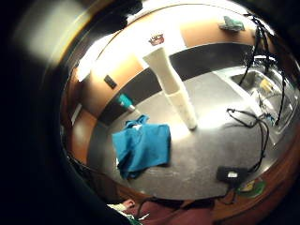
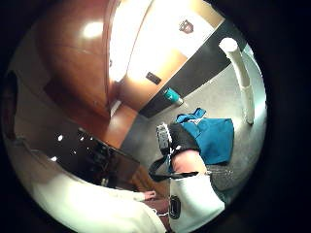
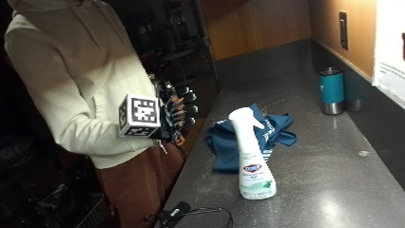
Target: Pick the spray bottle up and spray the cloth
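One spray bottle [image 3: 254,156], one cloth [image 3: 250,136], one tumbler [image 3: 332,90] on the counter [image 3: 342,190]. One gloved right hand [image 3: 174,116] in shot; bare hand not visible in the outside view.

Spray bottle: white, stands upright on the counter near its front edge, long axis vertical. Trigger head at top, nozzle points toward the back wall side, away from the person. Label faces the outside cam. Just in front of the cloth from that cam; can't tell if base touches the cloth.

Cloth: teal-blue, crumpled, lies flat on the counter behind and beside the bottle, between bottle and tumbler. Little finger side palm view shows the cloth [image 1: 140,149] w/ the bottle [image 1: 172,86] standing next to it, long axis running away from the cloth.

Tumbler: teal w/ dark lid, upright by the back wall, well apart from the bottle.

Right hand: held up off the counter beside the person's torso, well apart from bottle and cloth. Fingers loosely curled, holds nothing, touches nothing.

Also: one small black box w/ cable [image 3: 180,211] on the counter's front edge, near the bottle.
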{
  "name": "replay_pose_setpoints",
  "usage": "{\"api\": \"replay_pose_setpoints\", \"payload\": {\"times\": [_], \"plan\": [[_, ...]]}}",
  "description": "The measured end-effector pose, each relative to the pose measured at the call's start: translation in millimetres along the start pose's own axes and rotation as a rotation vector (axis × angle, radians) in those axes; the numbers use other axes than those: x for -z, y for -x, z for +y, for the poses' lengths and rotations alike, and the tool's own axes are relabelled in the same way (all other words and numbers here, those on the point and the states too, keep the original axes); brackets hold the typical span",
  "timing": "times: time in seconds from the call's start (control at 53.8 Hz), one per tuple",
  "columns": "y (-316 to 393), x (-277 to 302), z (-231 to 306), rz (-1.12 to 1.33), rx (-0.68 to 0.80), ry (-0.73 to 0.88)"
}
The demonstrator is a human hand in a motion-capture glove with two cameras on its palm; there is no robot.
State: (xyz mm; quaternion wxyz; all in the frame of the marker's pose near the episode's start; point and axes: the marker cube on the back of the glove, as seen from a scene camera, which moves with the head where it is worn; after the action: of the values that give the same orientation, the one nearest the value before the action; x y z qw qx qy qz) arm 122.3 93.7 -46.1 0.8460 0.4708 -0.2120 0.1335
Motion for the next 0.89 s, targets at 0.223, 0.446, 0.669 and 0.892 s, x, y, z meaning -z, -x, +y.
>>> {"api": "replay_pose_setpoints", "payload": {"times": [0.223, 0.446, 0.669, 0.892], "plan": [[-32, -12, -10, -0.069, -0.118, -0.026], [-62, -33, -29, -0.149, -0.235, -0.011], [-87, -62, -56, -0.207, -0.358, -0.04], [-102, -80, -80, -0.246, -0.455, -0.057]]}}
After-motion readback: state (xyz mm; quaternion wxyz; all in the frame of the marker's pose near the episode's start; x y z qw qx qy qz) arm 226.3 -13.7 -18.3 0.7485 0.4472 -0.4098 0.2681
